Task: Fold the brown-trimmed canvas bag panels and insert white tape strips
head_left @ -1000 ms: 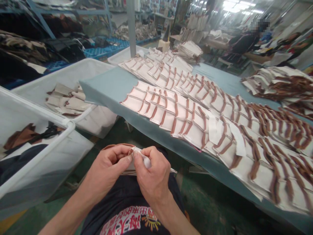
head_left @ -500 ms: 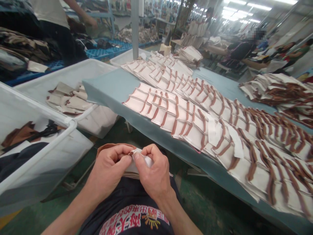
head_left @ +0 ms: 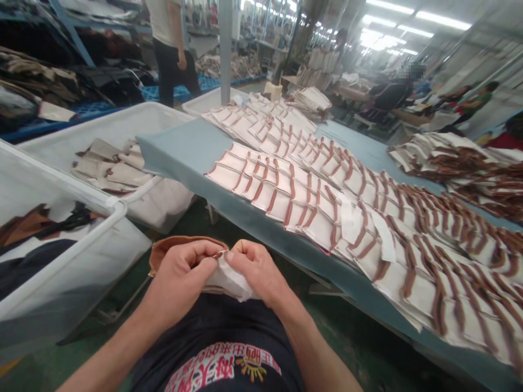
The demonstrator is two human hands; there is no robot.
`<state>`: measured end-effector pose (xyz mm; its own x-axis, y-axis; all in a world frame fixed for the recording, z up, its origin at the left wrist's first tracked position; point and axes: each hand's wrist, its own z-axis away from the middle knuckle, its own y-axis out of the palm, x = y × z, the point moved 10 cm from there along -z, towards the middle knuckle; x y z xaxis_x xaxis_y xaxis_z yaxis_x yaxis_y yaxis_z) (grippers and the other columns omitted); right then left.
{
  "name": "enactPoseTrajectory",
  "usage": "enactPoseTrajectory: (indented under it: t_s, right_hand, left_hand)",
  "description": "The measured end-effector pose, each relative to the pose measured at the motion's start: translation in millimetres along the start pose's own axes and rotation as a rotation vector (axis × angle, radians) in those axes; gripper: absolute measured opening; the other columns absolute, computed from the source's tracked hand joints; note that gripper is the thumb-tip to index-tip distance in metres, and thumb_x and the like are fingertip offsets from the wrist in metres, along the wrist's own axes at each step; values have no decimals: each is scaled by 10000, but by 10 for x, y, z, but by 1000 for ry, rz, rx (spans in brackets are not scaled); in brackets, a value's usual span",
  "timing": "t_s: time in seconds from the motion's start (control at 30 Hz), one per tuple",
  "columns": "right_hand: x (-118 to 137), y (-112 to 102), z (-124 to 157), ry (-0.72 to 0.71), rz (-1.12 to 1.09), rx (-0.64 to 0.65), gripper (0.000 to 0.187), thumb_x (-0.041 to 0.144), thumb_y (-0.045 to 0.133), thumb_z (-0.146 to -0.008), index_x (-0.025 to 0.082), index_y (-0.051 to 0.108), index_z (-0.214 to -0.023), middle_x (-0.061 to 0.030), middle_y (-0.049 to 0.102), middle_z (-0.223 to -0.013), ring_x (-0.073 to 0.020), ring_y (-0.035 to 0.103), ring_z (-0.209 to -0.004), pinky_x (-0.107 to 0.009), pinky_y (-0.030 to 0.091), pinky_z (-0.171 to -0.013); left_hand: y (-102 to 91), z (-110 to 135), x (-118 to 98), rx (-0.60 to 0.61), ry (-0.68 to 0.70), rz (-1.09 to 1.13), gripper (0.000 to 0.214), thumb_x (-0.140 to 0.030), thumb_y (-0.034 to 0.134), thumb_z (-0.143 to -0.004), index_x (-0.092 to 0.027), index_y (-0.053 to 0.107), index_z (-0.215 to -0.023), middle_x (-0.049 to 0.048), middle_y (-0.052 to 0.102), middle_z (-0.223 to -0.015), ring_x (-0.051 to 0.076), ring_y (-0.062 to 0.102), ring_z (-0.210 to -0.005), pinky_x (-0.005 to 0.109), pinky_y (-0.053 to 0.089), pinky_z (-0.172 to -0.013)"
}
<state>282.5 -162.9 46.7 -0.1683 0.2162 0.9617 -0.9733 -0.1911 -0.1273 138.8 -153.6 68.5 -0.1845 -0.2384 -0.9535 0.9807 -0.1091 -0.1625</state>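
brown piece (head_left: 163, 250): before the dark shirt (head_left: 212, 321), long axis crosswise, jutting left
left hand (head_left: 183, 280): nearer its outer end, grip pinching the edge
right hand (head_left: 259, 275): grip pinching white material (head_left: 232, 280) (the hands nearly touch)

The held piece (head_left: 226, 279) is before the table (head_left: 175, 146), right of the bins (head_left: 93, 272)

Single head-worn view, facing forward and down across nearby blue table (head_left: 175, 144).
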Motion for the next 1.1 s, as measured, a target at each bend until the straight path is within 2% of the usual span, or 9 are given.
enactPoseTrajectory:
  t_s: [0.13,0.33,0.53,0.6,0.7,0.83,0.97,1.03,1.1]
  right_hand:
    - [157,-147,226,-69,296,-171,186,369,687,-886,234,603,-789,79,546,-552,-123,479,-517,-230,285,-509]
    - [111,-243,555,-57,426,-208,241,416,620,-939,236,617,-778,70,515,-529,-128,463,-488,-258,265,-512]
    - [22,-284,856,-117,486,-18,229,287,646,-926,244,591,-708,84,525,-527,-102,458,-448,-261,225,-462]
    - [164,-500,854,-177,499,-109,150,275,675,-911,246,660,-765,70,600,-577,-117,541,-492,-240,335,-489]
    - [561,-803,773,-388,427,-314,83,239,663,-889,229,718,-950,0,754,-815,-172,714,-737,-262,552,-717]
    - [994,-592,568,-763,294,-106,317,249,668,-869,203,674,-1183,-89,789,-1146,-233,749,-1067,-361,579,-990]
    - [1118,-332,422,-889,379,117,271,281,662,-829,199,662,-1088,-45,765,-971,-216,726,-910,-437,500,-1110]
    - [1101,-259,360,-849,475,196,132,298,645,-816,215,632,-918,9,686,-794,-185,660,-759,-401,515,-1001]
    - [1071,-218,327,-789,537,267,99,308,623,-797,232,559,-803,35,615,-708,-162,581,-665,-326,487,-776]
  left_hand:
    - [-62,-36,84,0,-43,104,202,-339,722,-635,-196,837,-720,33,827,-764,185,641,-653,244,487,-599]
    - [-16,-37,108,18,-64,147,176,-317,735,-635,-193,835,-710,30,811,-760,175,605,-640,244,451,-585]
    - [-29,-94,-104,76,23,97,127,-305,749,-668,-230,850,-674,34,853,-888,208,716,-774,231,527,-678]
    - [4,-75,-215,127,81,49,123,-303,754,-703,-242,860,-694,28,852,-894,205,740,-787,212,551,-692]
    - [120,-12,-348,224,129,5,134,-301,756,-765,-248,878,-785,28,852,-935,194,758,-751,193,573,-645]
    - [306,117,-493,344,165,-102,156,-290,720,-857,-235,864,-837,13,829,-847,171,734,-684,182,564,-591]
    - [334,241,-646,312,291,-227,219,-195,628,-879,-254,835,-839,-49,814,-780,130,721,-682,150,528,-616]
    - [352,305,-709,292,387,-280,254,-148,584,-863,-254,809,-814,-75,799,-739,107,708,-645,145,501,-607]
    - [382,347,-733,276,456,-334,264,-124,557,-852,-254,780,-796,-96,766,-680,92,682,-589,150,470,-570]
